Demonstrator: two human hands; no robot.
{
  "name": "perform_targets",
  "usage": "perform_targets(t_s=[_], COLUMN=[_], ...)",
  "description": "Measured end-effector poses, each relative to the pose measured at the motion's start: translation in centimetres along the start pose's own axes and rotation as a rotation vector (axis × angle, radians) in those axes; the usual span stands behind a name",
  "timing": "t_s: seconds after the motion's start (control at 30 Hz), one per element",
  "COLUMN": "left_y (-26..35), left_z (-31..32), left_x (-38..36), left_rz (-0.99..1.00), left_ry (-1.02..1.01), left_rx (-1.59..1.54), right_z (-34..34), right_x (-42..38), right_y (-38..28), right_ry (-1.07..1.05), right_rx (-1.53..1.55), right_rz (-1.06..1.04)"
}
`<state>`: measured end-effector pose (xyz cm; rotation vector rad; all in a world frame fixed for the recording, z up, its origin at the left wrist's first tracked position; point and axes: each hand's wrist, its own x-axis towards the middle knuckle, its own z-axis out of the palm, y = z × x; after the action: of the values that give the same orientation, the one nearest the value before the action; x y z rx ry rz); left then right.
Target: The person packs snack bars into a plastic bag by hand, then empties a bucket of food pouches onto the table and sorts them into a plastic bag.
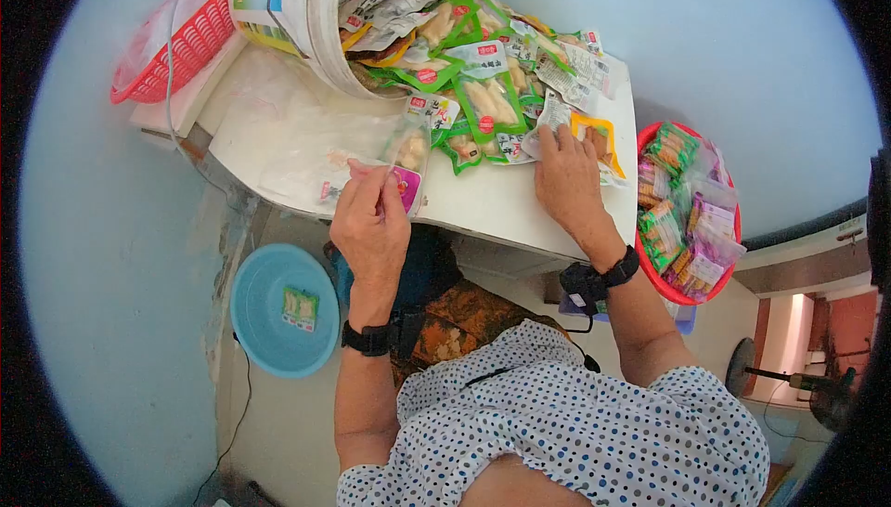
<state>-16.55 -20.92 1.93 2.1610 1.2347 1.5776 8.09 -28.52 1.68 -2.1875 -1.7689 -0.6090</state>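
My left hand (371, 214) is closed in a pinch at the edge of a clear plastic bag (410, 149) with pale pieces inside and purple print near its bottom. The bag lies on the white table (492, 205) near its front edge. My right hand (571, 182) reaches onto the packet pile, fingers stretched out over a silver-backed packet (553, 115) and beside an orange-edged snack packet (599, 136). Between the hands lie several green-edged vacuum food packets (487, 103).
A tipped white bucket (320, 29) spills packets across the table. Thin clear plastic (297, 126) covers its left part. A red basket (192, 43) stands at back left. On the right is a red basin (738, 201) of filled bags; a blue basin (243, 321) below left holds one packet.
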Motion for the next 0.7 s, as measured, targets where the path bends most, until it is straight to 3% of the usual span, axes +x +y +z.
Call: perform_targets(t_s=[0.07,0.17,0.27,0.37,0.5,0.53,0.7], left_y=[0.1,0.2,0.0,0.0,0.0,-0.1,-0.3], left_z=[-0.2,-0.3,-0.1,0.1,0.0,0.0,0.0], left_x=[0.0,0.1,0.2,0.2,0.3,0.3,0.2], left_rz=[-0.034,-0.082,-0.035,-0.006,-0.021,-0.023,-0.004], left_ry=[-0.020,-0.040,-0.017,-0.004,-0.019,-0.020,-0.028], left_rx=[0.010,0.015,0.014,0.014,-0.005,-0.017,0.003], right_z=[0.2,-1.0,-0.5,-4.0,-5.2,-5.8,-8.3], right_x=[0.1,0.5,0.8,1.6,1.8,1.9,1.2], right_y=[0.3,0.8,2.6,2.8,4.6,4.3,2.9], right_ry=[-0.134,0.018,0.358,0.358,0.388,0.416,0.216], right_rx=[-0.023,-0.054,0.130,0.533,1.039,1.287,1.800], right_rz=[0.038,0.017,0.113,0.401,0.531,0.564,0.674])
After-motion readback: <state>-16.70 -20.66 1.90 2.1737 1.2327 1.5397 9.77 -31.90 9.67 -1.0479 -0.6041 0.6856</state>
